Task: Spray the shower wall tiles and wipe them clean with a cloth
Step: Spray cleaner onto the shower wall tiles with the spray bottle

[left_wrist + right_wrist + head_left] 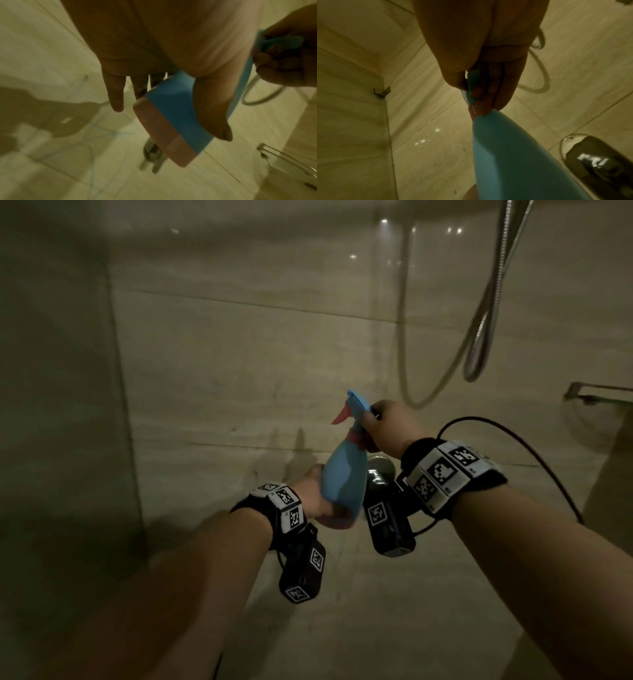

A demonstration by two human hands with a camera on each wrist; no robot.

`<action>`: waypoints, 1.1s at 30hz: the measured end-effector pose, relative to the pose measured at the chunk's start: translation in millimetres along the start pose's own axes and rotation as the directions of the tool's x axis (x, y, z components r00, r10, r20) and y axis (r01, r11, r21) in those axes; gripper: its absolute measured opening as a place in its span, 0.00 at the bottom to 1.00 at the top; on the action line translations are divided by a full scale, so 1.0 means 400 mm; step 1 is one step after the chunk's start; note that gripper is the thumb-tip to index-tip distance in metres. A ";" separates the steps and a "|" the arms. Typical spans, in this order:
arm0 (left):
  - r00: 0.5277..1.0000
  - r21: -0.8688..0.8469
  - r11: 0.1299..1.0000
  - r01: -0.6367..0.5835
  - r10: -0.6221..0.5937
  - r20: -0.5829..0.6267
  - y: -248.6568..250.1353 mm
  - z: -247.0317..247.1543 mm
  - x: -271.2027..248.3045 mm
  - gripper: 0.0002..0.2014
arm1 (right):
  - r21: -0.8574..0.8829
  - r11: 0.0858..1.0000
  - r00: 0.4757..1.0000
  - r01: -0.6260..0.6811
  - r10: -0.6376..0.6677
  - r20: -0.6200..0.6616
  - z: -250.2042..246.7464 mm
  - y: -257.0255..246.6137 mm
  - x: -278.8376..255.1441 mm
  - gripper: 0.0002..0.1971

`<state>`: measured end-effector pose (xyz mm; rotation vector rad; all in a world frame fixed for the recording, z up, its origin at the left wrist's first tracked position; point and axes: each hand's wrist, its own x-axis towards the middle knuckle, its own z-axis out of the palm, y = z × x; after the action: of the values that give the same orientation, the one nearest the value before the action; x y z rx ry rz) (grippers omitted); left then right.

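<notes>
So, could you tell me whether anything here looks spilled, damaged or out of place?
Nothing stands out. The spray bottle is tilted only because both hands carry it: the right hand grips its neck, the left hand supports its base. The wall tiles show no visible spill, and no cloth is in view.

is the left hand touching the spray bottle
Touching. The left wrist view shows the left hand with its thumb lying across the blue body of the spray bottle, no gap between them. The right hand holds its top.

Bare forearms wear black wristbands (452, 474) with white-and-black square markers; black camera boxes (388, 522) hang beneath the wristbands, cabled.
</notes>
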<state>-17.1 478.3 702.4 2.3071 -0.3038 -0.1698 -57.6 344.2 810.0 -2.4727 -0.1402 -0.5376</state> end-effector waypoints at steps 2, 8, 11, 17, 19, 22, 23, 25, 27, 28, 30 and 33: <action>0.999 -0.017 1.000 -0.001 0.000 -0.053 -0.045 -0.052 0.017 0.63 | -0.009 0.999 0.999 0.034 -0.034 -0.003 0.030 -0.056 0.020 0.16; 0.973 -0.079 0.996 -0.039 0.020 -0.229 -0.079 -0.208 -0.018 0.41 | 0.013 0.986 0.986 0.166 -0.165 -0.033 0.081 -0.184 0.086 0.18; 0.968 -0.156 0.983 -0.100 0.060 -0.242 -0.095 -0.269 -0.013 0.42 | 0.162 0.965 0.978 0.207 -0.203 -0.040 0.094 -0.215 0.122 0.19; 0.965 -0.215 0.970 -0.118 0.060 -0.257 -0.089 -0.344 0.009 0.48 | 0.411 0.878 0.943 0.245 -0.314 0.108 0.136 -0.229 0.212 0.28; 0.966 -0.221 0.966 -0.137 0.081 -0.246 -0.086 -0.365 0.019 0.51 | 0.455 0.868 0.942 0.199 -0.298 0.157 0.163 -0.235 0.252 0.29; 0.962 -0.234 0.961 -0.145 0.082 -0.261 -0.092 -0.396 0.028 0.54 | 0.524 0.839 0.951 0.146 -0.265 0.159 0.199 -0.260 0.299 0.26; 0.961 -0.233 0.962 -0.144 0.079 -0.266 -0.098 -0.407 0.031 0.55 | 0.543 0.830 0.954 0.130 -0.253 0.159 0.212 -0.270 0.311 0.23; 0.962 -0.209 0.970 -0.121 0.063 -0.265 -0.109 -0.430 0.041 0.56 | 0.535 0.835 0.959 0.128 -0.241 0.147 0.238 -0.297 0.336 0.19; 0.956 -0.150 0.984 -0.093 0.046 -0.291 -0.123 -0.453 0.058 0.53 | 0.506 0.848 0.965 0.162 -0.242 0.098 0.263 -0.335 0.357 0.15; 0.949 -0.117 0.990 -0.084 0.043 -0.314 -0.132 -0.466 0.066 0.53 | 0.500 0.848 0.968 0.174 -0.240 0.071 0.280 -0.352 0.369 0.15; 0.929 -0.060 0.995 -0.076 0.049 -0.366 -0.152 -0.497 0.077 0.56 | 0.507 0.843 0.972 0.182 -0.233 0.039 0.308 -0.386 0.389 0.12; 0.924 -0.045 0.995 -0.087 0.063 -0.376 -0.192 -0.557 0.094 0.49 | 0.558 0.818 0.980 0.140 -0.194 0.039 0.337 -0.419 0.413 0.11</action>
<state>79.9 674.8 797.0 2.2056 -0.1867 0.2957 102.9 555.1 867.6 -1.9196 -0.4876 -0.3817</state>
